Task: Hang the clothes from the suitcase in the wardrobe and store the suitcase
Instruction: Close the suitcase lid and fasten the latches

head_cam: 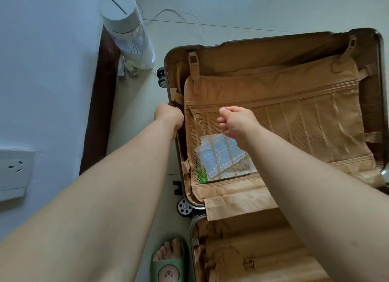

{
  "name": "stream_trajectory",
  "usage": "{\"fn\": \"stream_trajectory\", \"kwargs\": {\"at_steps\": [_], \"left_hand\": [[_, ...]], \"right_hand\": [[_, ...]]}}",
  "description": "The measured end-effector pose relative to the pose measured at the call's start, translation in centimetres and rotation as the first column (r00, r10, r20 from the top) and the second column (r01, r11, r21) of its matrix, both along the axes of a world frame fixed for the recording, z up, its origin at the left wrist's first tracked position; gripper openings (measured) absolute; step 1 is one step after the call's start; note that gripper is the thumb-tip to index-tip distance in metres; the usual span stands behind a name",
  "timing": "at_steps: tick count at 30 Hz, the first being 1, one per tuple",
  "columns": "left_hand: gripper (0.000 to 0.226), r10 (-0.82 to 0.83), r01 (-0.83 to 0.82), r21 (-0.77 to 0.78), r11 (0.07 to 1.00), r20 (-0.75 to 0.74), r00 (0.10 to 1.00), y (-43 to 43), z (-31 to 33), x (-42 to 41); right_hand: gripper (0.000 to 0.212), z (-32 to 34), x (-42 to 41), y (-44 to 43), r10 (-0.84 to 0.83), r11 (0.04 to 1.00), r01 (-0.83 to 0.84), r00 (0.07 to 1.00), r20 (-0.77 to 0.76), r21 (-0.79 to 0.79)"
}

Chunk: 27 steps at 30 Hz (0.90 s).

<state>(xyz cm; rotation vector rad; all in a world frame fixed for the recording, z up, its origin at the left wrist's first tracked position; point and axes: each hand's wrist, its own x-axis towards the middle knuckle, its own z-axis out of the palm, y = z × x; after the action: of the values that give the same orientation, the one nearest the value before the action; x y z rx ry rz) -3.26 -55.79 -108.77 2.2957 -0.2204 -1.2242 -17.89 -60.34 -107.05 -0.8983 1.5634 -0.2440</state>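
Note:
An open suitcase (273, 44) with tan lining lies on the tiled floor, its two halves spread apart. My left hand (169, 116) grips the left rim of the far half. My right hand (237, 121) hovers over the mesh divider pocket (305, 121), fingers curled in, holding nothing that I can see. Inside the mesh pocket lie a packet of face masks (221, 155) and something green. The near half (252, 250) shows only crumpled lining and a strap buckle. No clothes show in either half.
A white tower fan (128, 27) with a cord stands by the wall at the upper left. A dark skirting board (99, 105) runs along the wall. A wall socket (14, 172) sits at the left. My foot in a green slipper (168, 260) stands beside the near half.

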Motion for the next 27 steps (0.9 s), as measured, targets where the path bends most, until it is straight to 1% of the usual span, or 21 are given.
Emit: {"fn": "stream_trajectory", "kwargs": {"at_steps": [2, 6, 9, 14, 18, 20, 22, 23, 25, 27], "left_hand": [[0.03, -0.026, 0.025, 0.022, 0.999, 0.027, 0.999, -0.4, -0.6, 0.3], [0.029, -0.147, 0.139, 0.086, 0.987, 0.099, 0.984, -0.8, -0.7, 0.8], [0.022, -0.197, 0.192, 0.047, 0.98, 0.131, 0.972, -0.2, -0.1, 1.1], [0.016, -0.168, 0.175, -0.064, 0.982, 0.105, 0.98, 1.4, 1.4, 1.2], [0.022, -0.124, 0.133, -0.126, 0.983, 0.075, 0.989, 3.1, 2.8, 1.1], [0.025, -0.093, 0.1, -0.154, 0.983, 0.053, 0.994, 3.8, 3.6, 1.1], [0.028, -0.071, 0.076, -0.178, 0.981, 0.036, 0.997, 4.2, 4.4, 0.9], [0.029, -0.056, 0.061, -0.19, 0.98, 0.029, 0.998, 4.4, 4.9, 0.8], [0.032, -0.037, 0.041, -0.206, 0.978, 0.022, 0.999, 4.8, 5.9, 0.6], [0.035, -0.033, 0.038, -0.202, 0.979, 0.028, 0.999, 5.1, 6.8, 0.4]], "right_hand": [[0.007, -0.3, 0.5, -0.1, -0.011, 1.0, 0.011, 1.0, 0.016, 0.012], [0.007, -0.6, 1.4, -0.3, -0.025, 0.999, 0.023, 0.999, 0.047, 0.044], [0.007, -0.2, 1.8, -0.5, -0.05, 0.997, 0.047, 0.997, 0.062, 0.054], [0.024, 2.0, 2.5, -1.3, -0.1, 0.995, 0.099, 0.992, 0.075, 0.016], [0.042, 4.7, 3.1, -2.9, -0.167, 0.984, 0.171, 0.982, 0.093, -0.038], [0.039, 6.0, 3.6, -3.8, -0.212, 0.976, 0.217, 0.97, 0.122, -0.029], [0.024, 7.1, 4.1, -4.5, -0.232, 0.97, 0.239, 0.964, 0.133, -0.042], [0.02, 7.6, 4.4, -4.9, -0.238, 0.968, 0.247, 0.961, 0.141, -0.049], [0.022, 8.6, 5.1, -5.4, -0.243, 0.963, 0.256, 0.958, 0.15, -0.077], [0.029, 9.1, 5.6, -6.2, -0.267, 0.953, 0.285, 0.951, 0.155, -0.107]]}}
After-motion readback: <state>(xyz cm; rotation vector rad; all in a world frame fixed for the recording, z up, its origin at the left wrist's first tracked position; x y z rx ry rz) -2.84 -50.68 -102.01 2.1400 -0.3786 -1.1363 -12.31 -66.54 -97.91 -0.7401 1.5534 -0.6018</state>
